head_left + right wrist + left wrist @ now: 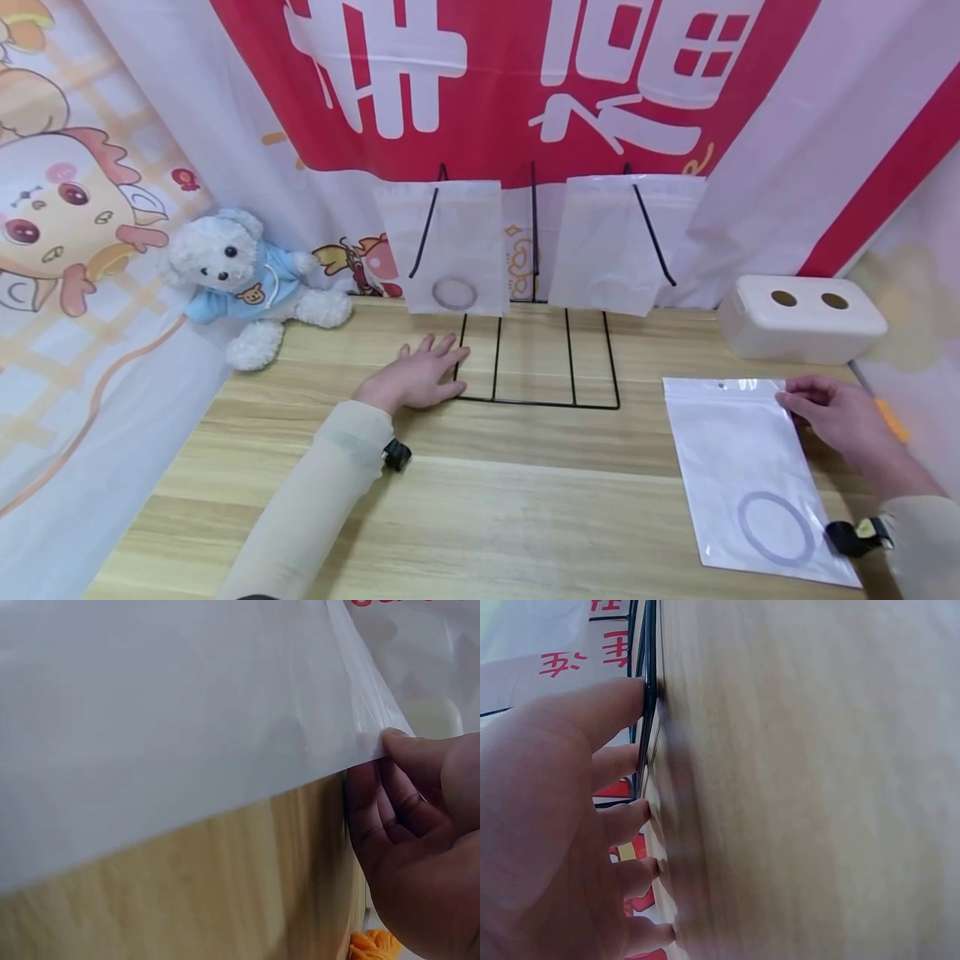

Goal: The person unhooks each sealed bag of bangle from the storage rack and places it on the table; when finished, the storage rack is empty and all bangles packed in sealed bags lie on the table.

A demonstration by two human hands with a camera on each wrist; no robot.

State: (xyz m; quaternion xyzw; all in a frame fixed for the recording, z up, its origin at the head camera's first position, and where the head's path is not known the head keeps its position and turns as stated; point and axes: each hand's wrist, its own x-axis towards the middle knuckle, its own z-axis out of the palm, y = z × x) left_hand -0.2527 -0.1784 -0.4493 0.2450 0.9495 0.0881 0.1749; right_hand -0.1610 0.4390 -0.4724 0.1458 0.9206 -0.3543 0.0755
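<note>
A white zip-top plastic bag (738,467) with a ring shape showing near its bottom is pinched at its top right corner by my right hand (840,417). In the right wrist view, thumb and fingers grip the bag's edge (225,735) above the wood. My left hand (420,375) lies with fingers spread at the left side of a black wire rack (555,404), thumb and fingertips touching its base and the table. Two similar bags hang on the rack's prongs, a left bag (465,242) with a ring and a right bag (607,250).
A white plush bear (255,283) in a blue top sits at the back left of the wooden table (510,517). At the back right stands a cream box (795,325) with two round holes. A red and white printed cloth (495,100) hangs behind the rack.
</note>
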